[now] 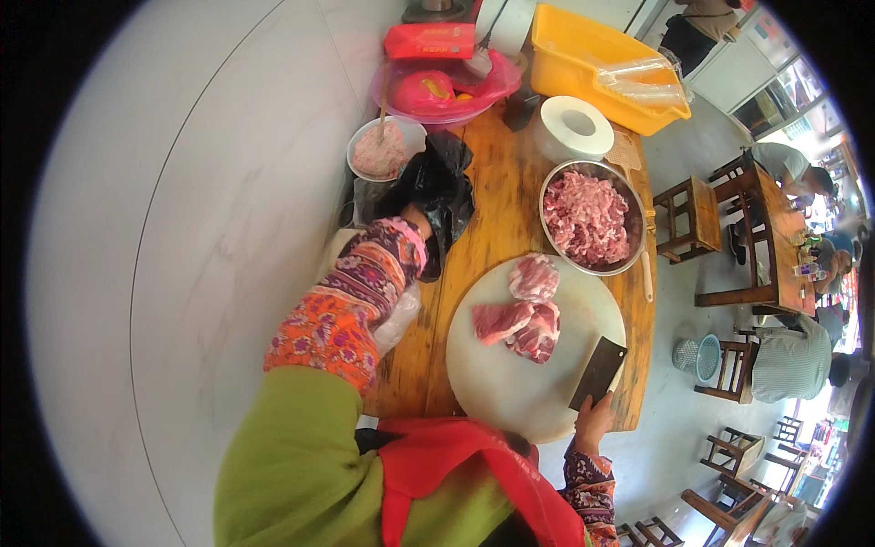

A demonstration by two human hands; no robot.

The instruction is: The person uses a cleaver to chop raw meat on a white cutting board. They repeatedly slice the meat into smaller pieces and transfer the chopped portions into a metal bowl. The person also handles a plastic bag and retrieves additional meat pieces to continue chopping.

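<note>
My right hand (593,420) holds a cleaver (599,372) by its handle; the dark blade lies over the right front part of a round white cutting board (478,383). Several pieces of raw meat sit on the board: a rounded one (534,277) and, nearer me, red cut pieces (502,321). My left hand (416,220) reaches into or against a black plastic bag (444,178) by the wall. The bag hides its fingers, so its grip is not visible. Past the board stands a steel bowl (644,229) full of sliced raw meat (586,219).
Beside the black bag is a white bowl (418,131) of pinkish minced filling (379,152) with a stick in it. Farther back are a pink plastic bag (424,92), a paper roll (557,123) and a yellow bin (574,41). People sit at wooden tables (769,225) to the right.
</note>
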